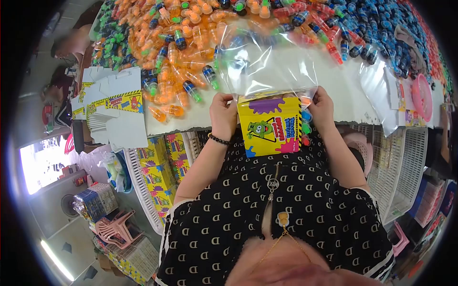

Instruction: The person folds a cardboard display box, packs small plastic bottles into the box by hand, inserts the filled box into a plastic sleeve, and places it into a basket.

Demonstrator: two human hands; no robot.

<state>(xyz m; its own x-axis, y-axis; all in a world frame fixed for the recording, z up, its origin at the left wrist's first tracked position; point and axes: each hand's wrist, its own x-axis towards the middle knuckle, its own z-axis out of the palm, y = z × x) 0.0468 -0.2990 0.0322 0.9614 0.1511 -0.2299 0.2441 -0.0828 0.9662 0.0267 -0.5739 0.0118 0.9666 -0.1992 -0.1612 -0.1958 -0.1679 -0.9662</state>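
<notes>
A yellow printed display box [267, 125] with a green cartoon figure is in front of my body, its printed face towards me. Colourful small bottles [306, 128] show along its right side. A large clear plastic bag [269, 62] stretches from the far end of the box over the table, its near edge lying across the box's top. My left hand [223, 114] is closed on the bag's edge at the box's left corner. My right hand [323, 108] grips the edge on the right side. Several of my fingertips are hidden behind the box and film.
Heaps of orange bottles [191, 43] and blue bottles [367, 28] cover the table's far side. Flattened cartons [112, 105] are stacked left; clear bags [379, 90] and a pink basket [421, 99] lie right. White crates [138, 183] stand below the table edge. Another person [71, 45] is far left.
</notes>
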